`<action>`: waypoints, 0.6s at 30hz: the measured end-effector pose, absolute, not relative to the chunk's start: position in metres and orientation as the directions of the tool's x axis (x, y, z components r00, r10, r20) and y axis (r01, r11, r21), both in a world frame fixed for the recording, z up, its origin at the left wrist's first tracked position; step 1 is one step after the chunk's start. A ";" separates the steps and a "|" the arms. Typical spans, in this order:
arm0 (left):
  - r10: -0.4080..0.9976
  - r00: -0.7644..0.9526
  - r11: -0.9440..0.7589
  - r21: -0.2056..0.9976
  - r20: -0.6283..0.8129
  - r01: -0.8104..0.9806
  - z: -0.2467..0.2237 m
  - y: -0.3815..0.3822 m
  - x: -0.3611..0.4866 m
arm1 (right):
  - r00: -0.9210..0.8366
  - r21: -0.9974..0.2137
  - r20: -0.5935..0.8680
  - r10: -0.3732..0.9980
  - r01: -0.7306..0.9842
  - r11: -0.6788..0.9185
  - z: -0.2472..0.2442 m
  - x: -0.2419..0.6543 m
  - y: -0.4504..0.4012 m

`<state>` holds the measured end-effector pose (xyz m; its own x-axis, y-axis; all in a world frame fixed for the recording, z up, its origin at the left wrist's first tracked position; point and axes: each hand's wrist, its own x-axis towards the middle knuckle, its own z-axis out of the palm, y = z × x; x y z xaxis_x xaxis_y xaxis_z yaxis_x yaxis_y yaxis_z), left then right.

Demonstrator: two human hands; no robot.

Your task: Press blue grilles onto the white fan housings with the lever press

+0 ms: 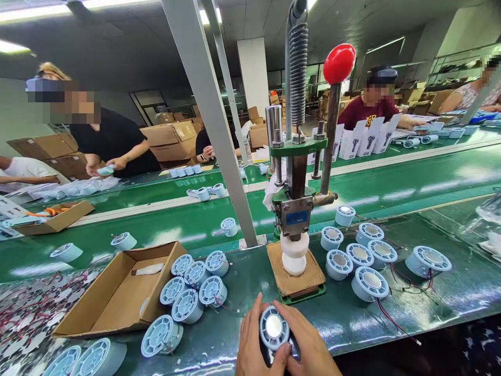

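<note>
Between my two hands is a light-blue round fan housing [269,342] with a silvery disc at its centre, facing up. My left hand [249,339] wraps its left side, and my right hand [307,342] closes on its right side with the thumb at the lower rim. Just beyond my fingertips stands a hand press [296,209] with a red ball-topped lever [338,63]. Its white round press blocks [294,253] meet above a cardboard pad [276,265]. The underside of the held housing is hidden by my hands.
Several housings with silvery discs [371,282] and wires lie right of the press. Housings without discs [188,305] cluster left, beside an open cardboard box [113,292]. Many wired flat parts [35,308] lie far left. Behind runs a green conveyor [391,188]; a grey post [219,125] rises before it. Co-workers sit opposite.
</note>
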<state>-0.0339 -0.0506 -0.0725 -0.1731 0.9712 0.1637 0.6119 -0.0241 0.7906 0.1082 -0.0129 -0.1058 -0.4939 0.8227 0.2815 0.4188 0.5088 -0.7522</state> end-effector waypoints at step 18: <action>0.989 0.029 -0.148 0.955 0.145 0.256 0.004 0.082 0.011 | 0.093 -0.537 0.835 0.542 0.345 0.770 0.278 0.183 0.210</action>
<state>0.0110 0.0825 0.0040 0.0293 0.9890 0.1451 0.2556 -0.1478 0.9554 0.1829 0.2102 0.2776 0.0928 0.5418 0.8354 0.3449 0.7696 -0.5374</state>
